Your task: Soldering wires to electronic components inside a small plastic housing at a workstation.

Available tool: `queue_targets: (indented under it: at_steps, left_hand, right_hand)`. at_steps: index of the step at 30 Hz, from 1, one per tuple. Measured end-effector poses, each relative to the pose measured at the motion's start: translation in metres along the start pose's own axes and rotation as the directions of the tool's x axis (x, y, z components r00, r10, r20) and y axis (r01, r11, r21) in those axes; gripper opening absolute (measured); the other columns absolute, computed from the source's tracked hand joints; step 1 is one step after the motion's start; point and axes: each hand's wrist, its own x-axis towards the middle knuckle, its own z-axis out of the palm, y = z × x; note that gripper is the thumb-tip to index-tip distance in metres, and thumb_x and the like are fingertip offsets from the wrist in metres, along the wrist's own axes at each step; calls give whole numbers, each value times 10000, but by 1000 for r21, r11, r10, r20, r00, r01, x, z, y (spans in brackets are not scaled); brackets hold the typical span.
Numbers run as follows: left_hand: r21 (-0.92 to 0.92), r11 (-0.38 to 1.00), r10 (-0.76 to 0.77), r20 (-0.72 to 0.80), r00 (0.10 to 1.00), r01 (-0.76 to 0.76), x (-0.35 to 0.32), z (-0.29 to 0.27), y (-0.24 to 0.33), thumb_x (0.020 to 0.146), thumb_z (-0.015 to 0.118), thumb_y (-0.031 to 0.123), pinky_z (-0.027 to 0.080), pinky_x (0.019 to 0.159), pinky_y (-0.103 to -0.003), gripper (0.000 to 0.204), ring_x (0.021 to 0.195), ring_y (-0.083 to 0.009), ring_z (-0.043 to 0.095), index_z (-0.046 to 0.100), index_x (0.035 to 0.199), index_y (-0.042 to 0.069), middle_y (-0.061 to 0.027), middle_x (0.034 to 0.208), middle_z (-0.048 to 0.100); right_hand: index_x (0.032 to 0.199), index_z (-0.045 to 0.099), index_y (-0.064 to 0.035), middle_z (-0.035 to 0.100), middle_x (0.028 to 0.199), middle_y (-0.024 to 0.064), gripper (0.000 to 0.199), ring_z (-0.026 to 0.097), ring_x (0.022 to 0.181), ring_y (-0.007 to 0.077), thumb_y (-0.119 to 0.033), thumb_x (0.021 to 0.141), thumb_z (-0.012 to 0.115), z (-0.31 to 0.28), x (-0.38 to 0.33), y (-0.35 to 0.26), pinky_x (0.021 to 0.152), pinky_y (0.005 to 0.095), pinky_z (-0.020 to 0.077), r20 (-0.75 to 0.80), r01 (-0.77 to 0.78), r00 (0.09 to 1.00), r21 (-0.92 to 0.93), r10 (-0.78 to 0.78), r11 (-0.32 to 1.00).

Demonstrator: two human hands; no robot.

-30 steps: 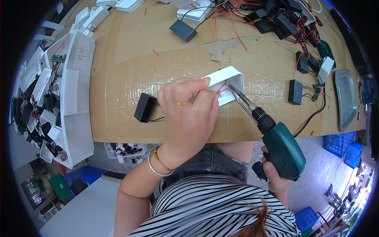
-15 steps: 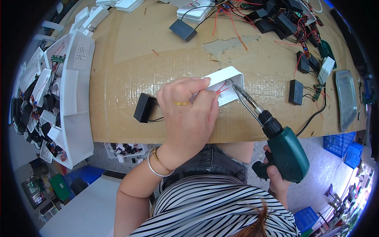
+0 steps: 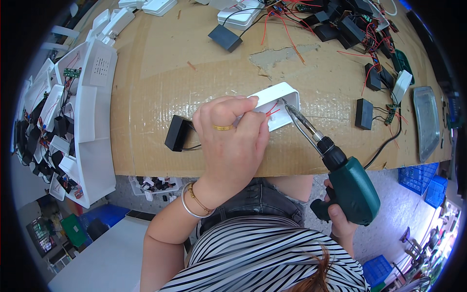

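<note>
My left hand (image 3: 231, 134) is closed around a white plastic casing (image 3: 276, 93), tilted with its open side facing right. Red wires (image 3: 273, 111) stick out inside the casing beside my fingertips. In my right hand (image 3: 340, 221) is a dark green gun-shaped soldering iron (image 3: 354, 187). Its metal tip reaches into the casing near the inner wall; whether it touches a wire or the wall I cannot tell. A black box (image 3: 178, 133) with black leads lies left of my left hand, the leads running under that hand.
A white bin (image 3: 92, 117) full of casings and parts stands at left. Black boxes, circuit boards and red wires pile up at the far right (image 3: 350, 29). A grey metal tray (image 3: 426, 124) lies by the right edge. The cardboard tabletop (image 3: 155, 87) has a torn patch.
The soldering iron and the casing have shifted very slightly left. Both hands keep their grip.
</note>
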Motion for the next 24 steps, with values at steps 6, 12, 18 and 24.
queue_targets:
  at_steps: [6, 12, 18, 24]
  left_hand:
    - [-5, 1000, -10, 8, 1000, 10, 1, -1, 2, 627, 690, 75, 344, 774, -386, 178, 917, -230, 486, 563, 751, 84, -25, 970, 498]
    - [-10, 999, -51, 6, 999, 51, 1, -1, 4, 644, 699, 93, 343, 780, -380, 170, 910, -229, 484, 577, 762, 92, -27, 966, 500]
    - [-37, 997, -64, 20, 998, 65, 2, -5, 5, 661, 716, 87, 370, 757, -342, 157, 901, -231, 480, 598, 765, 82, -57, 964, 497]
    - [-25, 999, -42, 83, 996, 45, 12, -13, 9, 672, 698, 85, 369, 745, -345, 135, 885, -246, 488, 594, 753, 59, -75, 936, 518]
  right_hand:
    - [1224, 414, 31, 589, 1005, 164, 732, 581, 797, 173, -278, 653, 751, 2, 1, -1, 676, 254, 479, 8, 25, 1000, 28, -25, 999]
    - [1224, 413, 33, 587, 1004, 166, 721, 579, 791, 169, -271, 661, 745, -1, 1, -1, 677, 258, 478, 29, 19, 999, 15, -19, 1000]
    - [1207, 432, 32, 591, 990, 156, 704, 563, 743, 152, -282, 659, 742, 0, 1, 0, 663, 260, 466, 37, 17, 999, 17, -18, 1000]
    - [1193, 449, 27, 596, 969, 138, 693, 555, 723, 144, -295, 654, 739, 1, 2, -1, 652, 257, 459, 26, 20, 999, -3, -20, 1000]
